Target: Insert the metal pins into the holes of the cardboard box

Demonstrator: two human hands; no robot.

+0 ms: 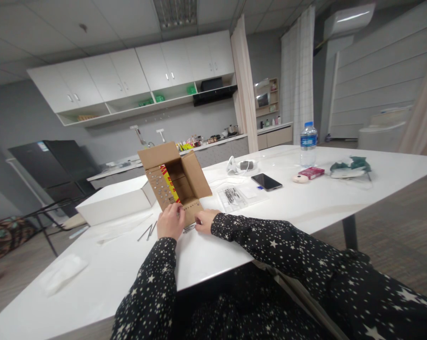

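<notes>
Faces a white table [213, 259] in black sleeves [148, 278] with white stars, with both hands at the near end of a cardboard box [181, 182]. Has the box just ahead on the table, tilted and open, with flaps spread — and with a red-and-yellow strip [170, 184] beside silvery dots [159, 190] at its left. Bends the left hand [171, 221] over the lower left edge of the box, thumb and fingers close together; cannot tell whether clamped on anything there. Curls the right hand [205, 221] low beside the near flap [191, 211], fingertips drawn in at a few metal pins [189, 228] between the two hands; cannot tell whether clamped on any. Has loose rods [149, 232], long and thin, just left of the left hand. Faces, beyond the right hand, a clear bag [231, 197] of small dark parts, then a phone [266, 182] lying flat and, farther back, a white device [247, 165]. Has, toward the right, an upright bottle [308, 147] with a blue cap — near a pink packet [313, 173], a small pale case [300, 179] and a green-and-white bundle [357, 164]. Has a long white carton [114, 202] left of the box and crumpled film [66, 274] nearer the left edge.
</notes>
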